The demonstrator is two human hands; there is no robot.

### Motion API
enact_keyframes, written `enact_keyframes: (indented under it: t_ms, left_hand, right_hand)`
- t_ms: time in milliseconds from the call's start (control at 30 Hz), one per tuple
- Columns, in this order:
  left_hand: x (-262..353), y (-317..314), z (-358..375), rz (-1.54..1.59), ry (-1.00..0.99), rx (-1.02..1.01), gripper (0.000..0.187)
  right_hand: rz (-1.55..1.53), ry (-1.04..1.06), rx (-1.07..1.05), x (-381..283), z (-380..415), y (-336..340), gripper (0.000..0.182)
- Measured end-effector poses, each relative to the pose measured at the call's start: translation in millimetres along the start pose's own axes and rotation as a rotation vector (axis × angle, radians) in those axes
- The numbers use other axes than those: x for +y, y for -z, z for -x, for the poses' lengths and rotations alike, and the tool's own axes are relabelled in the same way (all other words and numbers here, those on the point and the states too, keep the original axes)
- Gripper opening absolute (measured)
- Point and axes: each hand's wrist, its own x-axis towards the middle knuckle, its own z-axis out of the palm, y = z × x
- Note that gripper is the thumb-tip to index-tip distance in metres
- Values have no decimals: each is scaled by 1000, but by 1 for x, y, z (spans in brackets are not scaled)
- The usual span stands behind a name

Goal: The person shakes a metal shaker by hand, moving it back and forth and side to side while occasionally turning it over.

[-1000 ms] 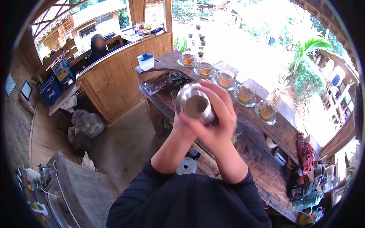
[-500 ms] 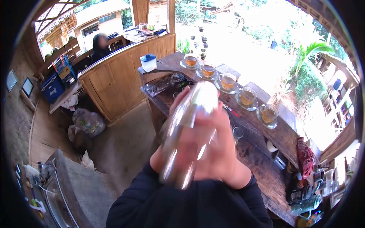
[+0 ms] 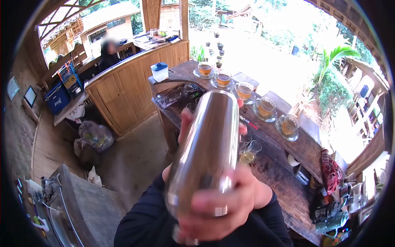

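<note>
A shiny steel cocktail shaker (image 3: 210,136) is tilted in front of my chest, close to the camera, with both hands closed on it. My left hand (image 3: 185,125) wraps it from behind; some of its fingers show at the shaker's left edge, and the palm is hidden. My right hand (image 3: 230,214) grips the near, lower end, its fingers slightly blurred. Beyond the shaker, several glass cups of amber drink, one being the middle cup (image 3: 244,91), stand on saucers along the wooden counter (image 3: 269,125). A small glass with pale liquid (image 3: 248,156) is on the lower surface.
A blue-lidded tub (image 3: 159,72) sits at the counter's left end. A red-handled tool (image 3: 249,122) lies near the cups, and a red checked cloth (image 3: 330,171) hangs at right. Another person (image 3: 109,53) is behind the wooden partition (image 3: 138,82). Plastic bags (image 3: 96,135) rest on the floor.
The shaker has come nearer the camera and looks larger and less blurred. My right hand now shows lower, around its near end. The cups have stayed in place.
</note>
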Motion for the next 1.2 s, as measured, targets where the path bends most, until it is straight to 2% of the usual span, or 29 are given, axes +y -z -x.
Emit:
enact_keyframes:
  t_ms: [33,67,100,133,167,200,233,300,333,367,400,433,500,533,567,600,633,667,700,733,767,800,900,967,1033,1067,1100,1167,1200]
  left_hand:
    - [-12,13,-6,-167,-202,-182,93]
    - [-8,18,-4,-115,-82,-88,91]
    - [-1,21,-2,-61,38,8,88]
    - [2,25,-2,24,36,376,76]
    - [-3,32,2,288,43,474,67]
    - [-6,31,6,295,41,480,67]
    - [-7,26,8,250,45,458,68]
    - [-1,10,0,140,66,394,70]
    - [1,0,-2,89,76,371,70]
    - [0,-10,-1,44,80,352,71]
    - [-9,-25,-1,64,-39,152,76]
    - [-20,-9,-8,-124,-281,-120,81]
    - [-4,10,-7,-90,-34,-124,77]
    - [2,24,1,9,33,132,73]
    - [-15,-6,-6,212,-194,541,69]
    - [-15,27,9,214,-189,540,69]
    - [-10,91,33,-408,-314,456,67]
    - [-8,125,43,-1027,-424,332,71]
    - [-7,92,30,-1025,-420,314,71]
    - [-7,28,9,-418,-156,449,69]
    - [-8,-8,2,196,109,558,72]
    - [-8,-9,3,85,119,182,75]
    - [-29,-8,-3,-186,-188,-111,78]
    - [-14,5,1,16,74,185,71]
    - [-77,48,10,540,-480,58,53]
    - [-70,46,10,535,-476,57,53]
    - [-56,40,8,491,-277,147,53]
    - [-28,26,0,396,127,321,53]
    - [-23,-2,-4,226,141,289,59]
  right_hand:
    - [-14,-24,4,2,3,1,29]
    - [-28,-52,9,3,7,0,29]
    - [-42,-82,14,4,13,0,28]
    - [-57,-114,16,5,20,-2,28]
    - [-59,-50,38,32,21,-12,29]
    - [-145,-357,169,38,16,-24,32]
    - [-112,-476,231,34,10,-20,35]
    - [-66,-240,247,16,0,-3,31]
    - [234,-162,-147,-12,-5,16,23]
    - [68,45,39,-21,3,14,22]
    - [-99,255,225,-23,9,11,24]
    - [-101,255,222,-17,15,6,24]
    - [-42,274,215,7,27,-7,27]
    - [-11,281,212,13,28,-9,29]
    - [-89,-214,68,14,21,-6,34]
    - [-62,-239,132,28,20,-17,40]
    - [-160,-465,200,30,17,-21,43]
    - [-140,-436,160,25,14,-13,42]
    - [-115,-400,125,18,8,0,41]
    - [-45,-282,2,0,0,16,37]
    - [16,-169,-126,-16,-4,26,32]
    - [16,-169,-129,-15,-2,25,32]
    - [-24,4,87,-8,16,13,21]
    - [-53,107,233,-6,34,3,15]
    - [-77,-204,103,25,24,-2,35]
    - [-44,-306,176,24,21,-3,37]
    - [-12,-408,247,21,17,-2,40]
    - [-36,-179,125,-6,3,23,32]
    - [-38,-188,119,-18,3,28,32]
